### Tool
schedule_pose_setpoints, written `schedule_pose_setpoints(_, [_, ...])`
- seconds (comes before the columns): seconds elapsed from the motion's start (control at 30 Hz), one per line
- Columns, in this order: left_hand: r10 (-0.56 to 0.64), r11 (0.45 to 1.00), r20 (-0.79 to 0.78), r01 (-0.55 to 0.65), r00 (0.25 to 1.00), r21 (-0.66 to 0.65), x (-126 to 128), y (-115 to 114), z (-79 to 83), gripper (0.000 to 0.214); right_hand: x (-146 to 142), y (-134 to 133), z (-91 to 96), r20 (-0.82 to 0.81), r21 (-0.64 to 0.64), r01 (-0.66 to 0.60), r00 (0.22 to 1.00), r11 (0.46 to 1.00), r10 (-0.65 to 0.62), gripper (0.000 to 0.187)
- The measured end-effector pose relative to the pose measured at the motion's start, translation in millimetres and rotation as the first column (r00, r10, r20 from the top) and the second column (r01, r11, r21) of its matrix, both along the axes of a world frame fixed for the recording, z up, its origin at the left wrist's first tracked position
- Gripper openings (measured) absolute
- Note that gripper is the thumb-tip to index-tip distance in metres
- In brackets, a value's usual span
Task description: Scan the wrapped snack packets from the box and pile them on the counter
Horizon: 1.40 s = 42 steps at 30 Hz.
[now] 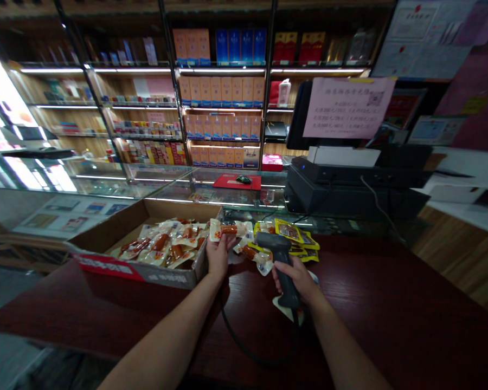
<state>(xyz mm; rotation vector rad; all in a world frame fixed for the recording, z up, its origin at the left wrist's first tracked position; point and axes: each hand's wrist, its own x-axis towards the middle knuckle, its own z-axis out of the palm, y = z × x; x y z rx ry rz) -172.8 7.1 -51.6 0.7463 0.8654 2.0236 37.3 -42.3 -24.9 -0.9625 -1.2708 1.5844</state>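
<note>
My left hand [218, 257] grips a packaged sausage [229, 229] in clear-and-white wrapping, held up just right of the cardboard box [154, 275]. In my right hand [296, 275] is a dark barcode scanner [282, 260], its head turned left toward that pack. Its black cord [238, 341] loops over the table. Several more wrapped sausages [160, 242] fill the box. Behind and beneath the scanner lie another sausage pack [252, 253] and several yellow snack packets [289, 232]. A pale packet [287, 310] shows partly under my right hand.
The dark red table [370, 303] meets a glass counter [179, 187], where a mouse [243, 179] sits on a red mat. A monitor [301, 116] with a pink notice and a black cash-drawer unit [350, 189] stand at the right. Shelves of boxed goods [222, 92] line the back.
</note>
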Motion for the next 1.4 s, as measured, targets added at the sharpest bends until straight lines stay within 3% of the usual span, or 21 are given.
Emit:
schedule_pose_setpoints(0.37, [0.029,0.998,0.018,-0.028,0.999,-0.047,1.6,-2.1,0.7,0.036,0.9,-1.6,6.6,0.028,-0.007,-0.003,1.000,1.000,0.003,0.028])
schedule_pose_setpoints(0.6, [0.030,0.999,-0.015,-0.031,0.999,-0.030,1.9,-2.6,-1.3,0.041,-3.0,-2.5,5.3,-0.010,-0.003,-0.001,1.000,1.000,0.001,0.031])
schedule_pose_setpoints(0.77, [0.073,0.997,-0.100,-0.074,0.992,-0.001,0.1,-11.7,15.8,0.042,-15.6,-7.2,11.5,-0.027,-0.003,-0.010,1.000,1.000,0.010,0.032])
schedule_pose_setpoints(0.87, [0.146,0.988,-0.031,-0.145,0.989,0.044,-6.8,-17.0,36.0,0.035,-27.9,-10.5,24.3,-0.014,0.041,-0.073,0.997,0.996,0.074,0.031])
schedule_pose_setpoints(1.03, [0.313,0.942,0.051,-0.317,0.948,0.113,-29.5,-23.0,59.9,0.029,-57.7,-14.4,46.7,0.015,0.134,-0.173,0.985,0.976,0.173,0.029])
schedule_pose_setpoints(1.17, [0.486,0.863,0.041,-0.487,0.873,0.134,-67.9,-22.4,56.2,0.025,-86.0,-18.2,55.7,-0.003,0.158,-0.222,0.974,0.962,0.225,0.032])
schedule_pose_setpoints(1.27, [0.572,0.819,0.034,-0.573,0.819,0.020,-100.9,-22.4,47.0,0.022,-103.7,-21.6,57.1,-0.021,0.165,-0.259,0.964,0.952,0.266,0.035])
schedule_pose_setpoints(1.4, [0.560,0.821,0.047,-0.547,0.827,-0.164,-124.5,-25.8,37.5,0.032,-114.4,-24.3,54.8,-0.021,0.167,-0.281,0.957,0.945,0.288,0.035])
